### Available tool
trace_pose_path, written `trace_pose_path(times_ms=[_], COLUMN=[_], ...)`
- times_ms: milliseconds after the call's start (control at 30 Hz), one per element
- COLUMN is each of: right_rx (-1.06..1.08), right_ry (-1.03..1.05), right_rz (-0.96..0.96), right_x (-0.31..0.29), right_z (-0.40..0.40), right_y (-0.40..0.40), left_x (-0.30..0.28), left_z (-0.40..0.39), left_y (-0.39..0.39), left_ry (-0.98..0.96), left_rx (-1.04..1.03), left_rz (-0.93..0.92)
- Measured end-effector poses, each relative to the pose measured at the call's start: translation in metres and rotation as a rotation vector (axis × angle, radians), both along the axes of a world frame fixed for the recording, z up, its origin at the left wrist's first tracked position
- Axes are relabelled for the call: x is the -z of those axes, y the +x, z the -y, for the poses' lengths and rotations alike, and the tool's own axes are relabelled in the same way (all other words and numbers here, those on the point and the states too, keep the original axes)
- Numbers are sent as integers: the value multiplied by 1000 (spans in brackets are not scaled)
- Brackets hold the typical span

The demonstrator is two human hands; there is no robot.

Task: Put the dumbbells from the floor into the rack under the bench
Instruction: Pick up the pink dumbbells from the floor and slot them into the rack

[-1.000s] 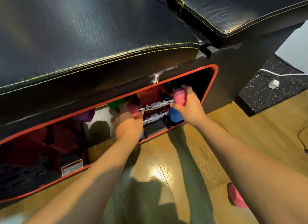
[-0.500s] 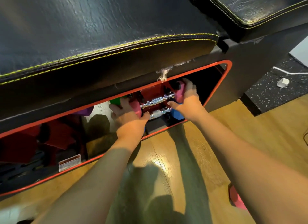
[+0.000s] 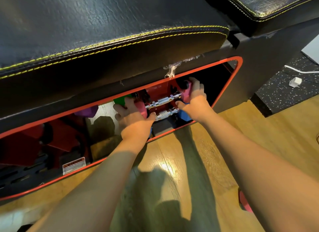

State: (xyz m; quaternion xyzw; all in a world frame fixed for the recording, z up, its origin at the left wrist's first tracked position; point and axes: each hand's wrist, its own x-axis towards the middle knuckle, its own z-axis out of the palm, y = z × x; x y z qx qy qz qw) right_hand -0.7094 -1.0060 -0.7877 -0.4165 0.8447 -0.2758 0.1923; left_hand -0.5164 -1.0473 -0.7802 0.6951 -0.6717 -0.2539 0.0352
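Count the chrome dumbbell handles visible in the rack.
2: the upper handle sits between both hands on the pink dumbbell; the lower handle lies just beneath it on the blue one. Others may be hidden.

1. The bench pad (image 3: 107, 24) is black with yellow-green stitching.
2. The rack opening (image 3: 239, 65) has an orange-red rim, and its inside panels are red.
3. The upper dumbbell (image 3: 164, 99) has pink heads and a chrome handle.
4. The lower dumbbell (image 3: 184, 115) has blue heads and a chrome handle.
5. A green weight (image 3: 120, 100) and a purple weight (image 3: 86, 111) sit further left.
6. The floor (image 3: 241, 131) is light wood-grain.
7. The mat (image 3: 284, 93) is black with white specks.
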Motion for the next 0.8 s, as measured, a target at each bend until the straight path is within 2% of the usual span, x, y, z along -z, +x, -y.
trace_pose_path(times_ms=[267,433,800], right_rx=[6,-2,29], right_ry=[8,7,18], right_rz=[5,3,17], right_x=[-3,-2,-2], right_z=[-1,-1,-1], right_y=[0,-1,-2], left_x=[1,0,4], left_z=[4,7,9], left_y=[-2,-3,-3], left_ry=[75,-14,-34], left_rx=[26,6,22], left_rz=[17,17,60])
